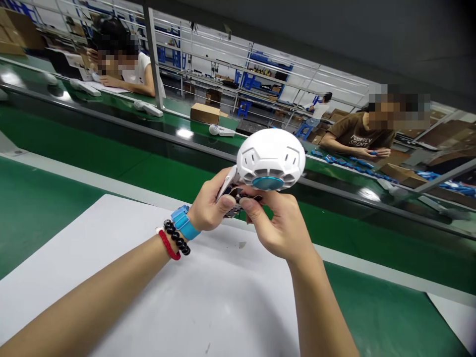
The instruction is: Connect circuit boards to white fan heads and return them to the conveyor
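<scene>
Up above the white sheet [122, 277] on the green bench [44, 198], both hands hold a white handheld device [269, 156] clear of the surface. Its domed, vented head with a teal disc [267, 183] sits on top, and the handle part runs down and to the left from the head, so the long axis slants toward the left hand [208, 206]. That hand's grip is closed around the handle, thumb along its pale edge. The right hand [277, 225] comes in from below and right of the head, its fingertips pinched together on a small dark part [243, 196] at the joint just under the head; what that part is cannot be told. The two hands touch or nearly touch there, directly under the device.

Below the device the sheet lies open, with only a small scrap [242, 244] on it. Beyond the device runs a dark rail [111, 121] and a belt carrying similar white units [148, 108] and a cardboard box [205, 113]; two other people [357, 134] work on its far side, well apart.
</scene>
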A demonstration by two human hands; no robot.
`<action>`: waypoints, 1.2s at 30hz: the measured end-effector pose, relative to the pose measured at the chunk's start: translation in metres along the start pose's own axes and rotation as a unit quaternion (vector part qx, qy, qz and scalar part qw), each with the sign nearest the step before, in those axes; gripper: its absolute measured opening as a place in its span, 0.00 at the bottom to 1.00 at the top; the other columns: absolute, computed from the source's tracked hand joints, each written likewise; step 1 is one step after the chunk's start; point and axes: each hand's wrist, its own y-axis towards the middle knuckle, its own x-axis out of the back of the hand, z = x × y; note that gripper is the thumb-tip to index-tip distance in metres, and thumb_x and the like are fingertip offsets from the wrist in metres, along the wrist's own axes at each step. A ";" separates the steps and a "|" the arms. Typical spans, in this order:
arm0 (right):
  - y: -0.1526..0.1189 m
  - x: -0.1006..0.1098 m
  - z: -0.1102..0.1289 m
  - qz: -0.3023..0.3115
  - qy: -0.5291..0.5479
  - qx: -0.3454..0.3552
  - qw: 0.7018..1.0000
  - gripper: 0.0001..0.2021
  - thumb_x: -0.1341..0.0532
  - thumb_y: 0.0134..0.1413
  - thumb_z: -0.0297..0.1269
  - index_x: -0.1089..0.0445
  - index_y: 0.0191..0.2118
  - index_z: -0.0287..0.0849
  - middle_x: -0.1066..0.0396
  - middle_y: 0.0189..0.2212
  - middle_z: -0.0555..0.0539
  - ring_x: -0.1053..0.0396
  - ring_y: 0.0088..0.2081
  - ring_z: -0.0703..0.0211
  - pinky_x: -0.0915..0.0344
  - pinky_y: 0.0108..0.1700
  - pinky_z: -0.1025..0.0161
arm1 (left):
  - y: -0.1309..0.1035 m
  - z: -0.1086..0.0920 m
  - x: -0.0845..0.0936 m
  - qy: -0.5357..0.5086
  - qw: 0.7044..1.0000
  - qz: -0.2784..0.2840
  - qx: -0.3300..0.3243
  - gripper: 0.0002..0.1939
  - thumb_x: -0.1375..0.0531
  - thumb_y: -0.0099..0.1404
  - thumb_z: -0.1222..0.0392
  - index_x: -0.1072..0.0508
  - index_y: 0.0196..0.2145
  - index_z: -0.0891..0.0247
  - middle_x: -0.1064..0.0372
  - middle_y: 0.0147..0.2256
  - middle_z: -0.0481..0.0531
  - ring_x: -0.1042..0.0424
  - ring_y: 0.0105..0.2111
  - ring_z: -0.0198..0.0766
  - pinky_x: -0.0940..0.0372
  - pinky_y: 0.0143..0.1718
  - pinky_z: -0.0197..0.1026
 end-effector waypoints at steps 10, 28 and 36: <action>0.004 -0.019 -0.010 -0.154 0.121 -0.069 0.978 0.14 0.30 0.52 0.37 0.34 0.43 0.46 0.29 0.33 0.52 0.31 0.33 0.61 0.32 0.34 0.64 | 0.003 -0.009 -0.006 -0.043 0.995 -0.055 0.067 0.27 0.49 0.70 0.37 0.26 0.44 0.64 0.27 0.30 0.55 0.28 0.24 0.39 0.33 0.24 0.39; 0.009 -0.017 -0.015 -0.092 0.261 -0.206 0.939 0.10 0.36 0.56 0.43 0.29 0.39 0.44 0.26 0.35 0.47 0.29 0.35 0.56 0.30 0.30 0.61 | 0.004 -0.014 -0.013 -0.107 0.957 0.003 0.271 0.27 0.46 0.65 0.32 0.33 0.35 0.62 0.30 0.25 0.51 0.28 0.20 0.37 0.35 0.15 0.35; 0.008 -0.018 -0.031 -0.193 0.304 -0.220 0.907 0.10 0.33 0.49 0.41 0.29 0.35 0.42 0.26 0.29 0.49 0.32 0.27 0.60 0.36 0.24 0.65 | 0.008 -0.010 -0.013 -0.199 0.895 0.094 0.387 0.28 0.38 0.62 0.35 0.34 0.43 0.65 0.27 0.34 0.55 0.23 0.31 0.40 0.26 0.25 0.36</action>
